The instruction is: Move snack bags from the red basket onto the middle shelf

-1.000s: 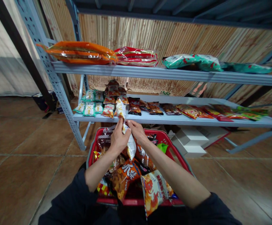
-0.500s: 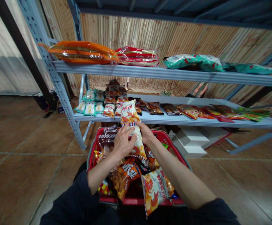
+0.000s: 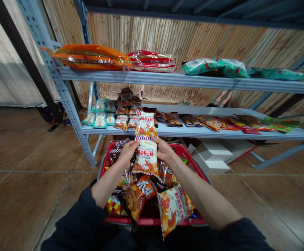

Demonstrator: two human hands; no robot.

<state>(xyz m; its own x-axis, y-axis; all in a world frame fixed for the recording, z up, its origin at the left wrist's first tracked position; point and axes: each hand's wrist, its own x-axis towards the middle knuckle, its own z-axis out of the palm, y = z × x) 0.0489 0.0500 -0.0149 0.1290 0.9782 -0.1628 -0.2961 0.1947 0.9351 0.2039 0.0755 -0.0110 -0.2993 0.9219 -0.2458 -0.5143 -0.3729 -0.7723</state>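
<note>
Both my hands grip a pair of white-and-orange snack bags, end to end, with a striped seam between them. My left hand [image 3: 128,152] pinches the left edge near that seam; my right hand [image 3: 163,147] is closed on the right edge. The lower snack bag [image 3: 145,157] hangs over a red basket [image 3: 148,221], front face showing. Above it, the upper snack bag [image 3: 146,124] stands up before the shelf edge. Whether the two are joined cannot be seen. Inside the basket lie an orange-and-black snack bag [image 3: 141,195] and another white-and-orange bag [image 3: 173,208], which overhangs the near rim.
A blue metal rack stands ahead. Its lower shelf [image 3: 220,135] carries small green-and-white packets [image 3: 100,120], stacked brown bags [image 3: 125,99] and flat packets rightward. Big orange bags [image 3: 89,57] and teal bags [image 3: 216,66] lie on the upper shelf. White boxes [image 3: 212,157] sit beneath.
My left hand has moved from across the front of the lower bag to its left edge. The lower bag now hangs straighter with its printed face uncovered. My right hand stays on the right edge.
</note>
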